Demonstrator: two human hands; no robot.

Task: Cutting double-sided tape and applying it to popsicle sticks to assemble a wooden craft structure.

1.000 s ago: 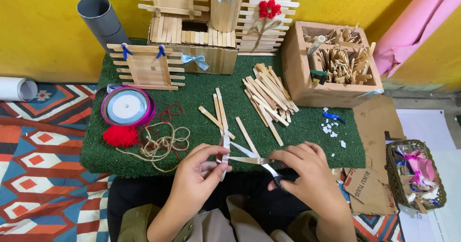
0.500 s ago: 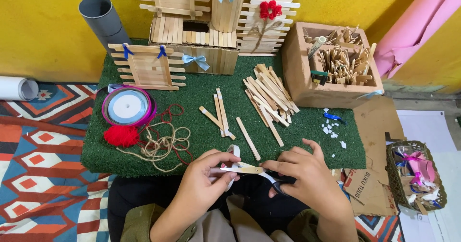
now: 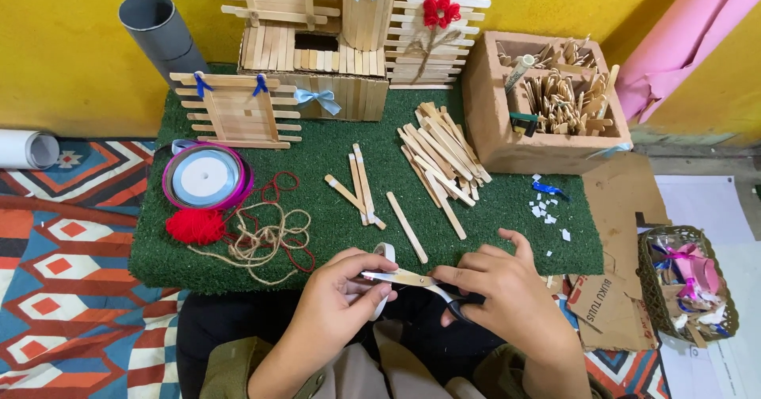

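My left hand (image 3: pixel 337 300) pinches a flat wooden stick (image 3: pixel 404 278) just in front of the green mat (image 3: pixel 507 209), near its front edge. The stick lies sideways, pointing from one hand to the other. My right hand (image 3: pixel 507 300) is closed around small scissors (image 3: pixel 444 297), right beside the stick's end. There is open room above my lap.

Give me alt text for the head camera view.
Two hands hold a wooden craft stick over a green turf mat: left hand on the stick and white tape, right hand working scissors. Loose sticks, twine and ribbon lie beyond.
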